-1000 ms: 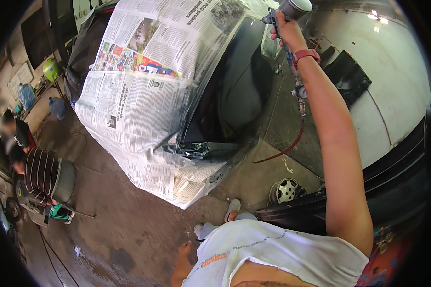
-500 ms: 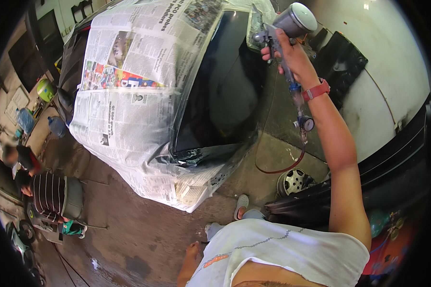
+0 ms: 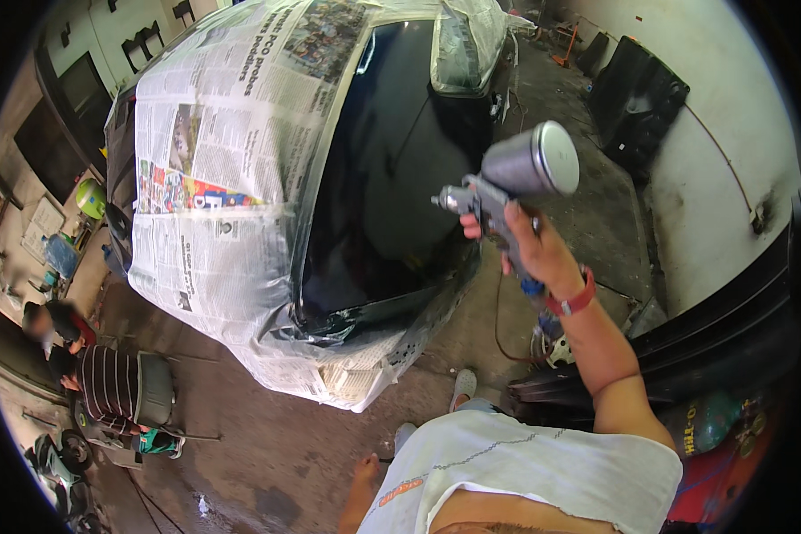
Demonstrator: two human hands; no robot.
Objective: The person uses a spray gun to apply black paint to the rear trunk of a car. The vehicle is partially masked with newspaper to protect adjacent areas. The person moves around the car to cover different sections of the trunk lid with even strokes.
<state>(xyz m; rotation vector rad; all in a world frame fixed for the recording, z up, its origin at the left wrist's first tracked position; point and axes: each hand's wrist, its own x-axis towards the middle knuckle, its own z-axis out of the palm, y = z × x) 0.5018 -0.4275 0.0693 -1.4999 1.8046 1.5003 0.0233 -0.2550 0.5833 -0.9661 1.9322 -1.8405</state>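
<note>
My right hand (image 3: pixel 532 245) is wrapped round the grip of a spray gun (image 3: pixel 498 218), a metal one with a silver cup (image 3: pixel 534 160) on top. Its nozzle points left at a glossy black car panel (image 3: pixel 400 187), a short way off and not touching. Newspaper (image 3: pixel 231 151) and clear plastic film mask the car around this panel. Under my right wrist, a gauge and hose fitting (image 3: pixel 547 334) hang partly hidden by the forearm. Low beside my shirt is my left hand (image 3: pixel 367 468), fingers curled; whatever is in it, if anything, does not show.
A reddish hose (image 3: pixel 507 351) loops below the gun. Black panels (image 3: pixel 636 107) lean on the right wall, and a long dark ribbed piece (image 3: pixel 721 311) lies at my right. Far left, a person in a striped shirt (image 3: pixel 102 369) sits on a grey chair (image 3: pixel 156 387), another person beside them.
My right hand has brought the spray gun down and nearer to me, from the panel's far end to beside its middle. The view has shifted a little; my left hand stays low.
</note>
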